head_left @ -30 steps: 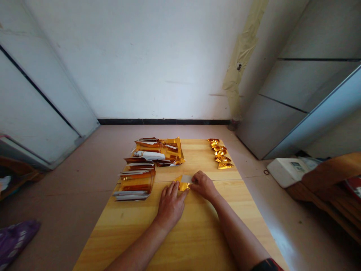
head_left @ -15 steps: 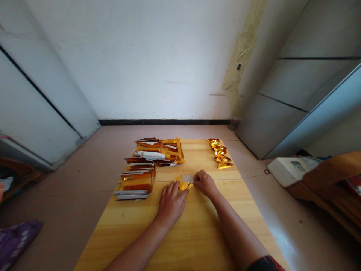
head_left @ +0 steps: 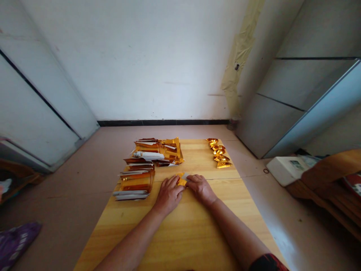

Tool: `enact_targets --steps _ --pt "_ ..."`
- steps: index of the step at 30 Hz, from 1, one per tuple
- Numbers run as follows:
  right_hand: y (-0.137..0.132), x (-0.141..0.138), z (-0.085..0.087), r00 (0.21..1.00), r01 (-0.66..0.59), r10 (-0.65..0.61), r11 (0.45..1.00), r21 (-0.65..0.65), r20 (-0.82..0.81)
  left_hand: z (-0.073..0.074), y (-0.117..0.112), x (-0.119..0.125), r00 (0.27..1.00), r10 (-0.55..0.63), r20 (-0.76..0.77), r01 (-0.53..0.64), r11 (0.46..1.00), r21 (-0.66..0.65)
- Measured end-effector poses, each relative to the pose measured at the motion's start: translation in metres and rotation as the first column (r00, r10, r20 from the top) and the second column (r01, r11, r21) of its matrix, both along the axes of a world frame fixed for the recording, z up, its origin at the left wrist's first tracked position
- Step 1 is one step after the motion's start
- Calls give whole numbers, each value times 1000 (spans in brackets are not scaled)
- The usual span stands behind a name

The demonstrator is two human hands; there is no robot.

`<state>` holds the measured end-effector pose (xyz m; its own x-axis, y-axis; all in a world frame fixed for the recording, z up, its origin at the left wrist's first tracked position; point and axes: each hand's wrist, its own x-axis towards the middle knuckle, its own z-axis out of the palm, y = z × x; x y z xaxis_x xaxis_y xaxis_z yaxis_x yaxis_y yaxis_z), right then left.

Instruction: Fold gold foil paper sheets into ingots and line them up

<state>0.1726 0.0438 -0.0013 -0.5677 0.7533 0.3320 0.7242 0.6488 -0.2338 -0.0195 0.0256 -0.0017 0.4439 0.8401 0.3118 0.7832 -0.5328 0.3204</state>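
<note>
A small sheet of gold foil paper (head_left: 182,180), partly folded and with a greyish-white underside showing, lies on the wooden table between my hands. My left hand (head_left: 170,194) holds its left side down, thumb and fingers on either side of the near edge. Bent over the right side of the foil paper, the fingers of my right hand (head_left: 200,188) grip it and hide much of that part. Several folded gold foil pieces (head_left: 219,152) stand in a row at the table's far right corner.
Banded stacks of gold foil sheets (head_left: 138,181) lie along the left of the wooden table (head_left: 180,233), with another bundle (head_left: 158,150) behind. A white box (head_left: 287,169) sits on wooden furniture at right. A purple bag (head_left: 18,242) is on the floor at left.
My right hand has moved left, closer to my left hand, and now covers more of the foil paper. Less of the pale underside shows. The stacks and folded pieces stay put.
</note>
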Motion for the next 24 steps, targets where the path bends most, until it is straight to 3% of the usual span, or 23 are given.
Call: enact_targets --steps 11,17,24 --pt "-3 2 8 985 129 -120 990 -64 122 1 0 -1 1000 -1 -18 1 1000 -18" --pt "-4 4 13 978 108 -93 992 -71 186 1 8 3 1000 18 0 -18 1000 -11" --pt "-21 -17 23 934 237 -203 967 -88 294 4 11 7 999 35 41 -36 999 21"
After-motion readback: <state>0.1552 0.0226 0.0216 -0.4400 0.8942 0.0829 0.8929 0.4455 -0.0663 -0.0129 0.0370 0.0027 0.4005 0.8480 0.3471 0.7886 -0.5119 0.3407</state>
